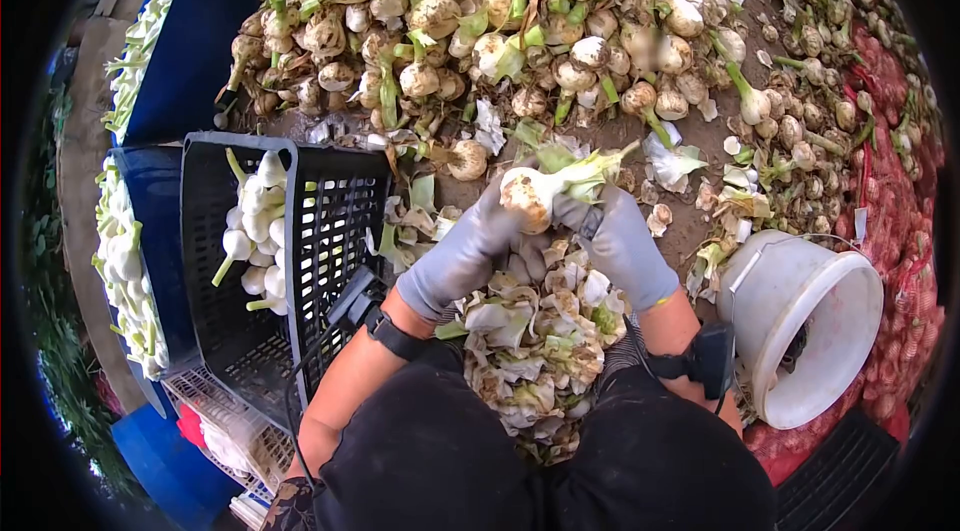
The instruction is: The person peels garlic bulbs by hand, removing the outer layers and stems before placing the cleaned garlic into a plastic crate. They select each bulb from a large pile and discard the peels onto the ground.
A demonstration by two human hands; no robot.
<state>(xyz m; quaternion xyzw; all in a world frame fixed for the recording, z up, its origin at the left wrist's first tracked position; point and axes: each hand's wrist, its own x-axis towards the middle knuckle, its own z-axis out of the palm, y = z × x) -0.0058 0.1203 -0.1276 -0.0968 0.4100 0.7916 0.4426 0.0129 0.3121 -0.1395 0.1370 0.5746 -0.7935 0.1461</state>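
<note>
Between my two gloved hands is one garlic bulb (528,199), its root side browned and its green stalk pointing right. My left hand (478,236), in a grey glove, is closed round the bulb's left side, slightly blurred. My right hand (610,231), also gloved, has its fingers pressed together at the base of the stalk and leaves. Below the hands, a heap of peeled-off husks (535,351) lies between my knees. A single dirty bulb (467,160) rests on the ground just beyond my left hand.
A large pile of unpeeled garlic (500,21) spreads ahead. At left, a black crate (290,231) holds white bulbs, beside blue containers (160,261) of cleaned garlic. A white bucket (800,321) lies tilted at right, near red net sacks (900,301).
</note>
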